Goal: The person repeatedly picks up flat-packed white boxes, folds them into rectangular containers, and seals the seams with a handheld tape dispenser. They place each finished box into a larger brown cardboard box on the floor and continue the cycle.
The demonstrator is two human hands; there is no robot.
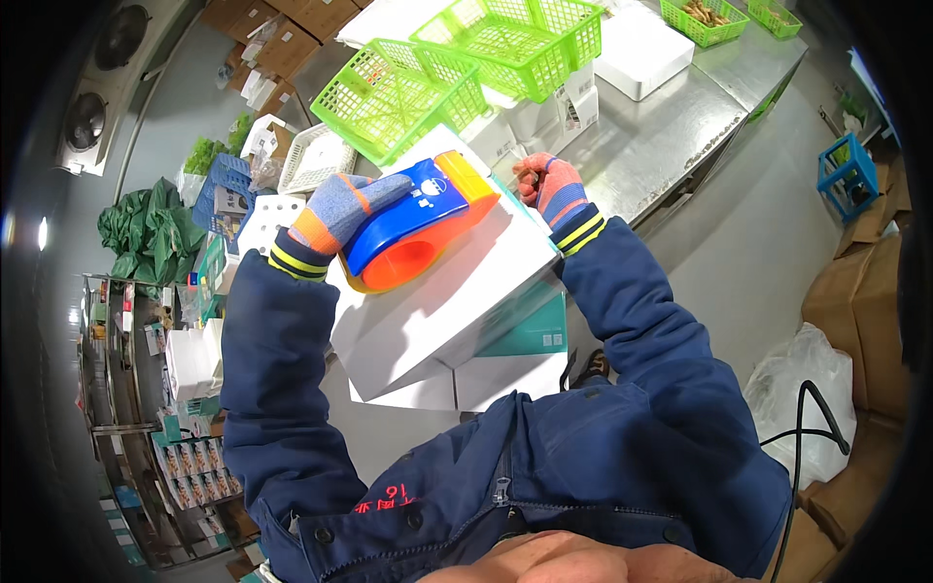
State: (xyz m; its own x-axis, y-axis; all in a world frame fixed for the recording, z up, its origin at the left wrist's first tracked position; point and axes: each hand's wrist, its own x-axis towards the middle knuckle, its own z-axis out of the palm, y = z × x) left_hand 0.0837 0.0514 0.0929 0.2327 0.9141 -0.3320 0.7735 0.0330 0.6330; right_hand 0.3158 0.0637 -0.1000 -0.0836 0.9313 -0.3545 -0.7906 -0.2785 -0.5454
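Note:
My left hand (pixel 345 209), in a blue and orange knit glove, grips a blue tape dispenser (pixel 408 219) with orange and yellow parts, held tilted over a white box (pixel 442 306). Just past the box's right edge is my right hand (pixel 551 192), in a striped pink and blue glove, fingers curled round something too small or hidden to make out. A teal-sided box (pixel 520 330) shows beneath the white one, along with more white boxes (pixel 501 384). The underside of the dispenser is hidden against the top box.
Green baskets (pixel 398 102) and a white carton (pixel 641 49) stand on the steel table (pixel 675 146) ahead. A white basket (pixel 316 155) and green bags (pixel 155 228) are at left, above shelving (pixel 126 389). Brown cardboard (pixel 850 321) and a plastic bag (pixel 797 408) with a black cable lie at right.

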